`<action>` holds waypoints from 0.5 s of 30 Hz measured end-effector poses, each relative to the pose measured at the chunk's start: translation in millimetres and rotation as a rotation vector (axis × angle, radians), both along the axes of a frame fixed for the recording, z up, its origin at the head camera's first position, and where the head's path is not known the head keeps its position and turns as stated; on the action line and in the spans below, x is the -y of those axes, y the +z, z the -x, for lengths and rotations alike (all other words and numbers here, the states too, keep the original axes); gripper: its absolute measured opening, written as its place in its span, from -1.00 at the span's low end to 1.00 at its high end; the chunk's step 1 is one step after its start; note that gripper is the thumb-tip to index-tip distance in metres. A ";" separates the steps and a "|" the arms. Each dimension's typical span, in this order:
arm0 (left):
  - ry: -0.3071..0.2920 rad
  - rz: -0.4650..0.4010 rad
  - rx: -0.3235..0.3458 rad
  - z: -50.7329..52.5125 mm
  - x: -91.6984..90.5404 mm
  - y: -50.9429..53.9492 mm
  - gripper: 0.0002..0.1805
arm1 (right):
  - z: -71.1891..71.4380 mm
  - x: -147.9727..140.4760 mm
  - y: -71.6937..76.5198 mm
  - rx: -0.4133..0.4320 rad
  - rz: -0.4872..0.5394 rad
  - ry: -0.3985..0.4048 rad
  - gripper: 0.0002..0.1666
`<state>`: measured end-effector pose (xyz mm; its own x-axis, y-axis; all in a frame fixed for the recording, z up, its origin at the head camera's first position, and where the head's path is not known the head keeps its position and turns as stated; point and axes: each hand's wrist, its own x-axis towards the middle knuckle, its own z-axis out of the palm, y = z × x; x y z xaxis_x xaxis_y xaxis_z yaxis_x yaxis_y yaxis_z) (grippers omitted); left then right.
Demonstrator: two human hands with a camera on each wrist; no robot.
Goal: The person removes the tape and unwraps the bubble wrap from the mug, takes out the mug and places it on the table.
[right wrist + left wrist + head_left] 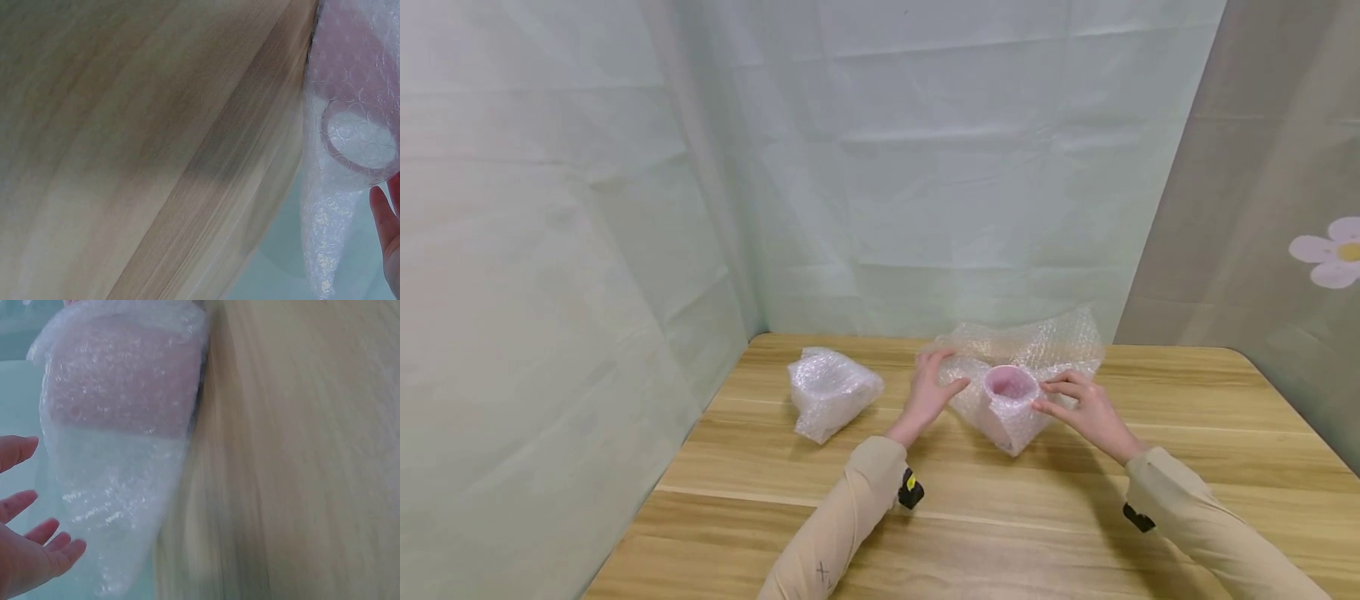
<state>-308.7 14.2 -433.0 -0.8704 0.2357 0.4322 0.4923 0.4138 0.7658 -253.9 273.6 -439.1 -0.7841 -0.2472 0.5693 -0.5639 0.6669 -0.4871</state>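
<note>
A pink mug [1011, 384] stands upright on a sheet of bubble wrap [1048, 342], which is folded up around its front and sides. Its ring handle [326, 134] shows through the plastic in the right wrist view. My right hand [1092, 414] is at the mug's right side near the rim, thumb and fingers holding the wrap there. On the other side my left hand [928, 390] is spread, fingers apart, beside the wrap's left part. In the left wrist view its fingers hold nothing.
Another bundle of bubble wrap [831, 392] lies to the left on the wooden table [985, 542]; its contents cannot be made out. Pale curtains [925, 208] hang behind the table's far edge and along its left side.
</note>
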 end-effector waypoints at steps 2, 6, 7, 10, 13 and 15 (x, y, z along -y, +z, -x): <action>-0.010 0.000 0.005 -2.5 -2.7 2.7 -0.50 | 0.6 -0.1 0.1 -0.007 -0.005 0.000 -0.61; -0.052 0.003 0.024 -6.3 -6.6 3.6 -0.51 | 1.0 0.0 -0.3 -0.013 -0.006 0.001 -0.62; -0.063 0.006 0.026 -6.7 -7.0 3.1 -0.51 | 0.9 0.1 -0.4 -0.015 -0.007 0.001 -0.62; -0.077 0.030 0.008 -6.8 -8.4 1.6 -0.50 | 0.4 0.1 -0.3 -0.012 -0.006 0.000 -0.61; -0.088 0.047 -0.031 -6.8 -9.7 1.2 -0.51 | 0.0 0.0 0.1 -0.010 -0.001 0.002 -0.61; -0.097 0.052 -0.061 -6.8 -10.7 1.1 -0.52 | 0.2 -0.2 0.2 -0.013 0.001 0.004 -0.61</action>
